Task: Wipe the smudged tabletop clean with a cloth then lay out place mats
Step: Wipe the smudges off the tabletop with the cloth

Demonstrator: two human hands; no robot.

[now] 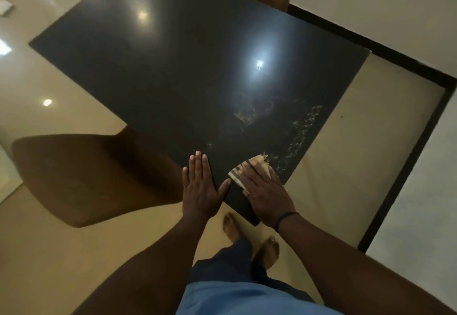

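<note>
Two hands down at near corner of tabletop (173, 67). My right hand (265, 198) presses cloth (249, 168) flat, fingers straight; left hand (200, 191) flat on edge, bracing, holding nothing. Wiping step in hand, I judge. Next: sweep cloth right through white smudges (300, 134). Place mats not in view; far table end cut off; picture blurred.

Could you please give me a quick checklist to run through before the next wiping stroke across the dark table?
1. Cloth under the right hand, fingers flat on it: ok.
2. Left hand flat at the tabletop edge, bracing: ok.
3. Smudges near the right edge wiped away: not ok.
4. Path from cloth to smudges free of objects: ok.
5. Cloth damp enough: cannot tell.
6. Place mats within reach: cannot tell, none in view.
</note>
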